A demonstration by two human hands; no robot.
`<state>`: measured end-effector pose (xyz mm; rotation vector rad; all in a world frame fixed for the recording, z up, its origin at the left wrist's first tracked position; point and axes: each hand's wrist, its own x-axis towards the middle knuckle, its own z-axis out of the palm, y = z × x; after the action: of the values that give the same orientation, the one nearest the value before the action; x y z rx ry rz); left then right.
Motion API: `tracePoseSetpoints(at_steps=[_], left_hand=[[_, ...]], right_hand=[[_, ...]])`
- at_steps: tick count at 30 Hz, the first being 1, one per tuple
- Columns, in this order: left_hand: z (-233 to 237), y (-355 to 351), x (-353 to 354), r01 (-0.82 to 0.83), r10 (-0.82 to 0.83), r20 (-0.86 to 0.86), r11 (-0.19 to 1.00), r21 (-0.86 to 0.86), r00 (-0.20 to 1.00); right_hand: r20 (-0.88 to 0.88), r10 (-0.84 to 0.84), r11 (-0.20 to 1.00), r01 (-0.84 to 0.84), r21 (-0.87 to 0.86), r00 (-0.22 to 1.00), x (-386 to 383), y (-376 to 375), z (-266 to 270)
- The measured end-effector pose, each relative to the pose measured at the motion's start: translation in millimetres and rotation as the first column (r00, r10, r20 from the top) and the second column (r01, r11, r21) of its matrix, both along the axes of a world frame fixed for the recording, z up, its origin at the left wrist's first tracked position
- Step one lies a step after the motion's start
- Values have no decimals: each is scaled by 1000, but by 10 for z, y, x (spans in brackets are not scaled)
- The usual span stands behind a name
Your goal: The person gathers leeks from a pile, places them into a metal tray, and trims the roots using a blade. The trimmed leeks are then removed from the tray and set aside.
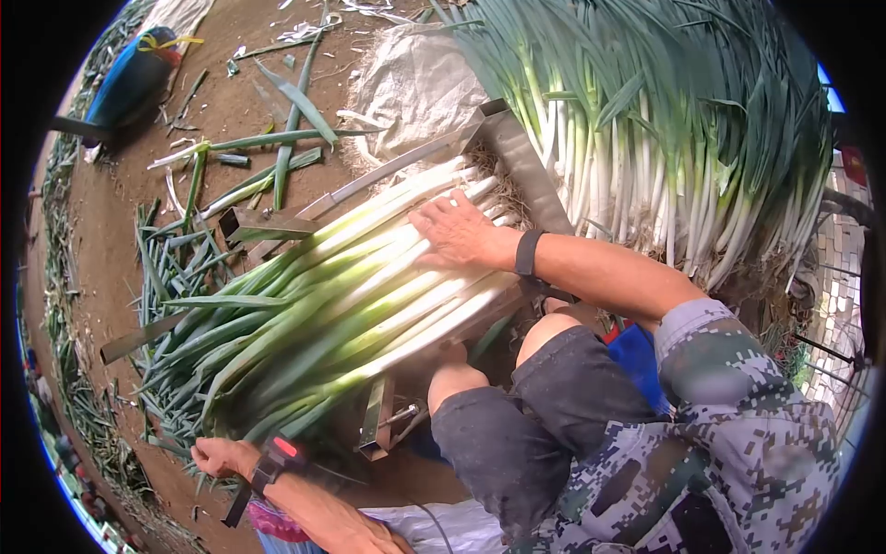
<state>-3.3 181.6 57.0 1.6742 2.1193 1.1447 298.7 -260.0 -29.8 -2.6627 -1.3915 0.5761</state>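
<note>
A thick bundle of long green onions lies slantwise across a metal frame, with white root ends at the upper right and green leaves toward the lower left. My right hand rests palm down on the white stalks near the roots, fingers apart. Beside the leaf tips, my left hand is closed with curled fingers; whatever it may hold is hidden. Dark bands circle both wrists.
A large pile of green onions lies at the upper right, next to a pale woven sack. Cut leaves litter the soil. A metal bracket stands by my knees. A blue object with a yellow tie is at the upper left.
</note>
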Motion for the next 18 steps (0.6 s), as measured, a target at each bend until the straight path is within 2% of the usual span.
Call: tracePoseSetpoints(at_steps=[1,2,3,4,6,7,8,9,10,11,12,14,16,17,18], left_hand=[[7,-131,149,189,-175,-105,971,148,979],[17,-290,327,380,-323,-234,885,268,917],[125,-607,617,572,-547,-171,801,177,819],[196,-881,919,739,-735,-85,666,102,673],[-81,-1108,1273,958,-879,-400,286,-9,259],[-381,-1141,1208,949,-859,-481,278,-148,177],[-655,-1188,1241,926,-839,-538,263,-272,81],[-712,-1153,1184,927,-868,-482,274,-257,123],[-739,-1162,1201,933,-877,-467,254,-254,111],[-729,-1137,1157,937,-883,-460,234,-261,92],[-705,-1098,1128,940,-885,-458,222,-258,83],[-773,-1128,1143,942,-891,-446,216,-258,82],[-843,-1066,1134,932,-887,-450,246,-267,105],[-782,-1049,1113,932,-886,-449,254,-258,118],[-754,-1119,1128,932,-886,-447,256,-258,120]], right_hand=[[-6,0,1000,0,9,1000,6,9,-2],[-15,0,1000,1,17,1000,18,12,-5],[-4,6,1000,-7,-23,1000,35,27,-19],[-66,6,1000,-7,-20,998,74,41,-3],[-192,0,1000,-3,-13,981,228,6,78],[-243,25,998,-12,54,970,299,-44,161],[-543,-12,1000,1,-20,840,598,-21,217],[-658,-133,946,293,139,741,696,-18,118],[-780,-191,785,570,243,596,743,-55,25],[-912,-159,617,759,206,377,766,-109,236],[-986,-60,431,895,116,157,840,-154,592],[-974,224,274,958,86,23,918,-325,964],[-919,394,207,974,89,1,1006,-650,1030],[-849,529,111,992,58,-10,975,-792,1064],[-814,578,20,997,79,53,947,-917,1007]])
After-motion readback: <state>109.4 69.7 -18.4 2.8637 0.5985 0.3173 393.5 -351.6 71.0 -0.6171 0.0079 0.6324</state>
